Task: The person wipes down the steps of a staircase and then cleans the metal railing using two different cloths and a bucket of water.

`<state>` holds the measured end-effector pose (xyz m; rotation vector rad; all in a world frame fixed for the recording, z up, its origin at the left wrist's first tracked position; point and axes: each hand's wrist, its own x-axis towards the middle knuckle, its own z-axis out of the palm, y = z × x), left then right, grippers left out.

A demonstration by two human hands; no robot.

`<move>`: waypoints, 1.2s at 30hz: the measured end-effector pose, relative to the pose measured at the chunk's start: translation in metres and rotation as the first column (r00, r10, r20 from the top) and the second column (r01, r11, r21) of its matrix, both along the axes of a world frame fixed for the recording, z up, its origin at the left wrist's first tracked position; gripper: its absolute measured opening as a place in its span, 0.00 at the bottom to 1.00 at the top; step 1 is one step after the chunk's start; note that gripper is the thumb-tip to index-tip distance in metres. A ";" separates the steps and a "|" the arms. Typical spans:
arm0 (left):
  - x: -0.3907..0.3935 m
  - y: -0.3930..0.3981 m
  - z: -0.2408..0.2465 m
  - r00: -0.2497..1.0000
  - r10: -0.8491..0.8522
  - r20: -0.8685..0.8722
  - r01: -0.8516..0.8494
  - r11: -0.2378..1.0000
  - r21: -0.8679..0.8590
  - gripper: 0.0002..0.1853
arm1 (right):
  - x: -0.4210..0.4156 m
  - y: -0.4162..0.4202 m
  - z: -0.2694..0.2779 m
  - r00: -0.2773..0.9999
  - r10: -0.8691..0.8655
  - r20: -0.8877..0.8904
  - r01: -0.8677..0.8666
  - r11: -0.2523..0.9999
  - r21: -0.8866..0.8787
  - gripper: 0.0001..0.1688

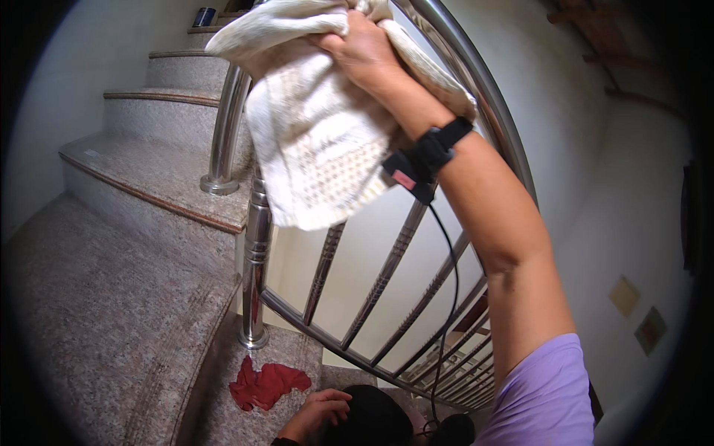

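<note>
My right hand (365, 47) is raised at the top of the view, its fingers closed on a white towel (323, 139) with a faint dotted pattern. The towel hangs down in front of the stainless steel stair railing (385, 279). A black strap with a device and a cable sits on my right wrist. Low in the picture, my left hand (321, 412) rests near my dark-clothed knee, fingers loosely bent and apart, holding nothing. Left of it, a crumpled red cloth (265, 382) lies on a stone step by the foot of a steel post (254, 306).
Speckled stone stairs (150, 150) with reddish-brown edge strips climb at the left, where another steel post (223, 134) stands. A dark blue can (204, 17) sits on an upper step. Beyond the balusters, the stairwell drops to a lower railing (463, 368).
</note>
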<state>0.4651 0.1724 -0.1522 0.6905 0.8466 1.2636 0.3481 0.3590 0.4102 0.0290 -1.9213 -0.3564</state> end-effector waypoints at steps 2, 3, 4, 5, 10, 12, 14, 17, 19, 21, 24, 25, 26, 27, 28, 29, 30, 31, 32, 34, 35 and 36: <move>-0.001 0.000 -0.009 0.999 0.022 0.024 -0.022 1.000 -0.014 0.19 | 0.043 -0.008 -0.012 0.976 0.019 0.217 0.013 0.989 -0.146 0.24; 0.000 0.002 -0.010 0.999 0.032 0.030 -0.031 0.999 -0.020 0.18 | 0.056 0.003 -0.018 0.977 -0.051 0.207 0.085 0.983 -0.162 0.24; -0.002 -0.002 -0.006 0.999 0.043 0.007 -0.043 0.999 -0.029 0.19 | 0.066 0.007 -0.028 0.981 -0.041 0.191 0.082 0.974 -0.211 0.24; -0.003 -0.004 -0.002 0.999 0.035 -0.003 -0.035 0.999 -0.029 0.18 | 0.077 0.011 -0.031 0.985 -0.042 0.170 0.085 0.963 -0.257 0.25; 0.000 -0.001 0.000 1.000 -0.007 0.002 0.007 0.999 -0.046 0.17 | 0.041 0.006 0.015 0.872 -0.377 0.314 0.410 0.911 -0.045 0.21; 0.000 0.004 0.002 0.999 -0.041 -0.019 0.040 0.998 -0.056 0.17 | 0.018 0.013 0.042 0.950 -0.153 0.272 0.164 0.986 -0.017 0.21; 0.002 0.003 0.004 1.000 -0.028 -0.011 0.027 0.997 -0.071 0.17 | 0.015 0.015 0.046 0.856 0.268 0.441 -0.140 0.943 -0.301 0.22; 0.001 -0.006 0.006 0.999 0.033 0.019 -0.032 0.997 -0.066 0.17 | 0.036 0.002 0.016 0.858 0.346 0.380 -0.136 0.866 -0.481 0.27; 0.002 0.000 0.000 0.999 0.019 0.046 -0.018 1.000 -0.019 0.17 | 0.053 0.013 0.000 0.929 0.114 0.351 -0.009 0.958 -0.286 0.30; 0.000 -0.002 -0.003 0.997 0.035 0.064 -0.033 0.999 -0.033 0.16 | 0.084 0.013 -0.027 0.952 -0.081 0.296 0.155 0.959 -0.236 0.34; 0.002 0.001 -0.004 0.997 0.026 0.078 -0.024 0.999 -0.022 0.17 | 0.125 0.024 -0.066 0.950 -0.276 0.148 0.303 0.929 -0.210 0.36; 0.002 0.001 -0.004 0.997 0.023 0.076 -0.021 1.000 -0.015 0.17 | 0.138 0.026 -0.079 0.933 -0.339 0.124 0.359 0.907 -0.219 0.35; 0.002 0.002 -0.004 0.997 0.020 0.075 -0.020 1.000 -0.009 0.17 | 0.154 0.024 -0.091 0.922 -0.369 0.115 0.386 0.896 -0.219 0.32; 0.003 0.004 -0.005 0.997 0.007 0.072 -0.007 1.000 -0.004 0.17 | 0.171 0.029 -0.105 0.912 -0.405 0.065 0.410 0.891 -0.197 0.29; 0.003 0.005 -0.008 0.996 0.000 0.090 -0.003 1.000 0.030 0.17 | 0.184 0.034 -0.119 0.910 -0.414 0.023 0.409 0.888 -0.211 0.28; 0.002 0.004 -0.008 0.997 0.004 0.074 -0.007 0.999 0.035 0.17 | 0.198 0.039 -0.134 0.906 -0.422 -0.019 0.408 0.885 -0.225 0.27; 0.001 0.002 -0.007 0.998 0.017 0.058 -0.019 0.999 0.035 0.17 | 0.212 0.043 -0.152 0.890 -0.456 -0.023 0.439 0.869 -0.229 0.28; 0.002 0.002 -0.006 0.999 0.020 0.046 -0.022 0.999 0.043 0.17 | 0.230 0.046 -0.169 0.868 -0.496 -0.028 0.478 0.849 -0.224 0.29; 0.001 0.002 -0.008 0.999 0.016 0.031 -0.018 0.998 0.052 0.15 | 0.249 0.049 -0.188 0.845 -0.534 -0.031 0.516 0.828 -0.220 0.30; 0.005 0.005 -0.009 0.999 0.005 0.045 -0.007 0.998 0.056 0.16 | 0.303 0.072 -0.238 0.809 -0.560 -0.176 0.566 0.824 -0.021 0.33; 0.006 0.007 -0.009 0.999 0.005 0.050 -0.008 0.998 0.059 0.16 | 0.321 0.078 -0.259 0.793 -0.555 -0.249 0.588 0.805 0.078 0.35; 0.007 0.007 -0.008 0.999 0.014 0.037 -0.016 0.999 0.046 0.16 | 0.332 0.074 -0.276 0.775 -0.593 -0.217 0.621 0.778 0.091 0.36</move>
